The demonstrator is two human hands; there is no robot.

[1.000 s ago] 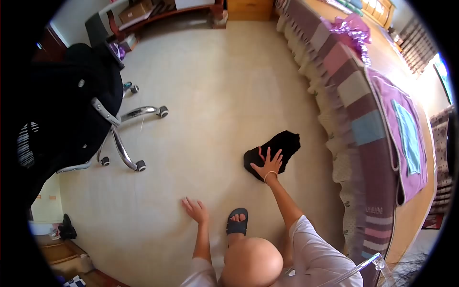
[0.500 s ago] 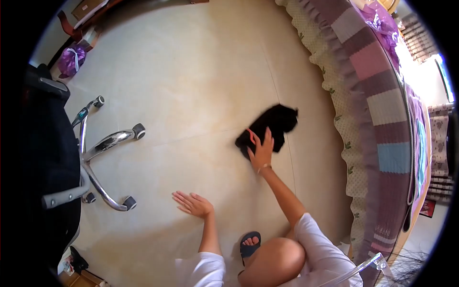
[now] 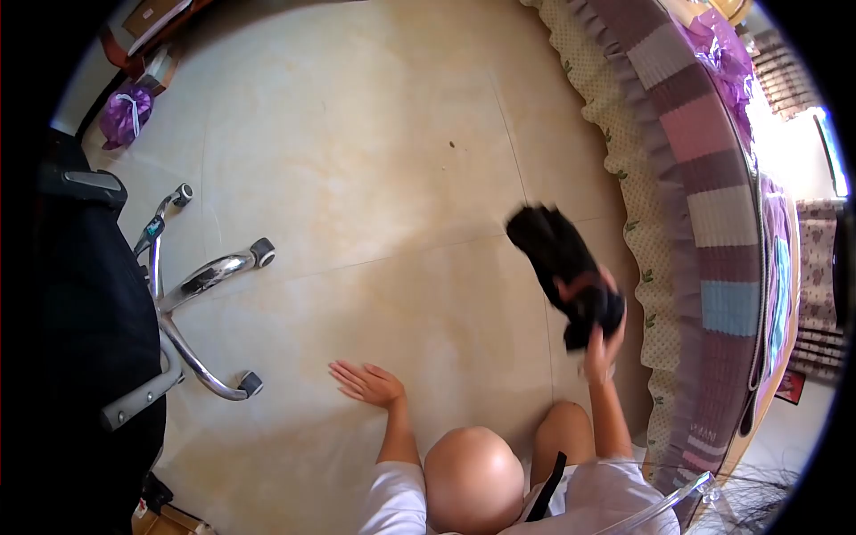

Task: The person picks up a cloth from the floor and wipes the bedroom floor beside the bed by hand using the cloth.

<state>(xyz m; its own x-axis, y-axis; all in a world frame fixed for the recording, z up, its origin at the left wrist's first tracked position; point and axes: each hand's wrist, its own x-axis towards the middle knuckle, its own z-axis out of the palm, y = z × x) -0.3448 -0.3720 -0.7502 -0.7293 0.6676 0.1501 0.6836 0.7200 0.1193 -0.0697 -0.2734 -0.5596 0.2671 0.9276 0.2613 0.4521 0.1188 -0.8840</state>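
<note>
My right hand [image 3: 603,349] is wrapped round the lower end of a black furry thing [image 3: 551,250] with a reddish band near that end. It has a cat-like outline, but motion blur hides whether it is an animal or a plush toy. It is tilted, its far end pointing up and left, beside the bed skirt. My left hand [image 3: 370,383] is empty, palm down with fingers stretched out, over the tiled floor [image 3: 357,214]. Whether that hand touches the floor I cannot tell.
A bed [image 3: 727,214] with a striped cover and frilled skirt [image 3: 651,259] runs along the right. On the left stands a black office chair with chrome legs [image 3: 209,275]. A purple bag [image 3: 127,116] sits further back. Small dark specks [image 3: 452,144] lie on the floor.
My right hand has moved right and closed round the black furry thing, which has turned and shifted toward the bed. Dark specks now show on the floor. My left hand stays outstretched.
</note>
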